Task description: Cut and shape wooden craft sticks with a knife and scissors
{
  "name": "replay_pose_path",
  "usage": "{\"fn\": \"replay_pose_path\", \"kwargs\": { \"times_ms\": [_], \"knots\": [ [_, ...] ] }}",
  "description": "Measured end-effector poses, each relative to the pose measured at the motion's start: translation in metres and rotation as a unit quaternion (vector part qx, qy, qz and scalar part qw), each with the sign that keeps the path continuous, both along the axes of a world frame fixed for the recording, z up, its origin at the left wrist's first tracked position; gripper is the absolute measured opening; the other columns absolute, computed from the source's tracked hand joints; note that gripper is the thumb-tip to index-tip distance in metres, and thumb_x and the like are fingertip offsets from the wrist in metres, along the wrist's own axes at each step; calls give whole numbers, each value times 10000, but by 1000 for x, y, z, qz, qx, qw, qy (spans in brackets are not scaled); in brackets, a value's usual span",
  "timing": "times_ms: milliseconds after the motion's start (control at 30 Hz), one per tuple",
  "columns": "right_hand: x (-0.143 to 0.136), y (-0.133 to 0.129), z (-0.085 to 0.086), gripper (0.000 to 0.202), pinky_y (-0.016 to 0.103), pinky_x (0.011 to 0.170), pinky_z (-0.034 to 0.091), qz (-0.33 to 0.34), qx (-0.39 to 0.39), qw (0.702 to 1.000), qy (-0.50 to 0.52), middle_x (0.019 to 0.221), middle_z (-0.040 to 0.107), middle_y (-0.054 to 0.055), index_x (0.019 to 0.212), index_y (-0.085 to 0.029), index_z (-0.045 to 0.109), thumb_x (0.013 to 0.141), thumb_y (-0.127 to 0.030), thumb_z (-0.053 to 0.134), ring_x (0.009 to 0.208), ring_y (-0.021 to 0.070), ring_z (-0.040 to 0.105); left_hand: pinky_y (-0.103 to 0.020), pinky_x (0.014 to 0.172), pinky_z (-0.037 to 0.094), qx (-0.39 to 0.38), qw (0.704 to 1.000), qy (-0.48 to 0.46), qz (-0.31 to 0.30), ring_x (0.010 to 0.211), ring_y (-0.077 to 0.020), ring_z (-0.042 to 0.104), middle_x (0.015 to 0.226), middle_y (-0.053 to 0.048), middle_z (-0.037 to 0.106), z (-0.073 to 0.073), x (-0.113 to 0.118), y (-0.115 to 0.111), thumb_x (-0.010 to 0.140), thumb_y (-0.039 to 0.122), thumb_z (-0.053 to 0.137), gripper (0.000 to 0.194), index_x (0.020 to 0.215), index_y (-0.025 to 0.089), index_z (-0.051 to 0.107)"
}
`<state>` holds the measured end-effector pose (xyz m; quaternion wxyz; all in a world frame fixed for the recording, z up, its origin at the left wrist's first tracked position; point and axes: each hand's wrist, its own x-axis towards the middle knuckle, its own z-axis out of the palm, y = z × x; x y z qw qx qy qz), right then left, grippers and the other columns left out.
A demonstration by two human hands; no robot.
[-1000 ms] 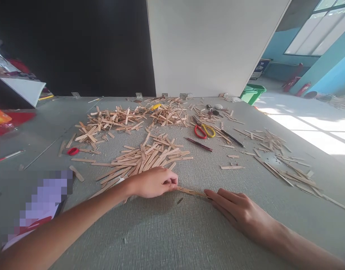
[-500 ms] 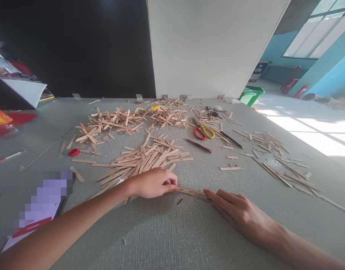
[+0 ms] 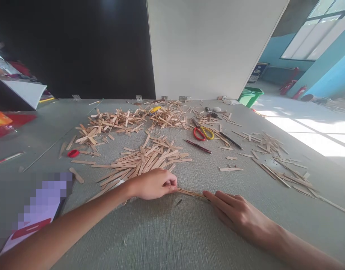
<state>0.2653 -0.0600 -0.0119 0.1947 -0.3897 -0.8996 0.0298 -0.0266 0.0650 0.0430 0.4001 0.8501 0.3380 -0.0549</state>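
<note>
A thin strip of wooden craft sticks (image 3: 189, 192) runs low over the table between my two hands. My left hand (image 3: 154, 183) is closed in a pinch on its left end, thumb against curled fingers. At the other end, my right hand (image 3: 235, 208) has its fingers long and close together over the strip's tip; its thumb is hidden. A small dark sliver (image 3: 179, 202) lies just in front of the strip. Behind my left hand spreads a loose pile of craft sticks (image 3: 149, 155).
Further back are more heaped sticks (image 3: 113, 122), scissors (image 3: 203, 133) with red and yellow handles, a dark red pen (image 3: 197, 146) and a black pen (image 3: 231, 140). A red ring (image 3: 73, 153) sits left. More sticks (image 3: 296, 178) are scattered right. Upright panels (image 3: 217, 48) border the back.
Both hands keep their hold on the strip with almost no movement. The view has shifted very slightly.
</note>
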Motion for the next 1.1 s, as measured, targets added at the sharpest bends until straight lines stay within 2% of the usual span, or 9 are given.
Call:
{"fn": "replay_pose_path", "kwargs": {
  "times_ms": [200,367,533,767,933,1100],
  "knots": [
    [-8,-2,1,342,280,530,523,-44,28,999,-12,877,695,83,1342,-112,590,1112,-233,368,638,163,679,-266,574,285,28,1000,10,4,600,-134,477,657,19,588,2,3,-4,971,363,546,239,846,205,675],
    [-8,-2,3,362,282,555,526,-34,21,999,-7,887,700,88,1353,-95,581,1117,-221,337,662,165,688,-275,578,273,40,999,15,6,594,-136,478,641,19,578,4,4,-8,972,338,531,238,826,206,666],
    [-13,0,2,305,284,516,448,-47,18,999,-6,773,642,37,1217,-128,632,1107,-198,357,596,154,632,-270,582,284,40,999,15,5,606,-138,490,663,19,594,2,4,-7,968,331,531,226,825,210,657],
    [-19,3,0,289,281,516,389,-69,19,997,11,749,616,22,1102,-151,663,1113,-242,389,596,139,609,-266,572,283,39,999,7,6,601,-134,489,664,17,603,-1,3,-6,965,330,549,221,831,204,670],
    [-20,3,1,296,287,497,349,-63,49,997,16,713,574,-1,1080,-137,663,1115,-214,379,539,123,544,-262,560,280,39,999,4,6,585,-130,476,645,26,595,-3,2,-5,973,375,563,242,843,206,675],
    [-20,3,2,300,289,502,349,-52,44,998,-8,755,590,6,1175,-127,630,1114,-199,346,547,128,549,-259,562,284,49,999,5,-1,585,-131,469,634,30,581,-3,2,-5,979,354,547,239,841,207,675]
  ]
}}
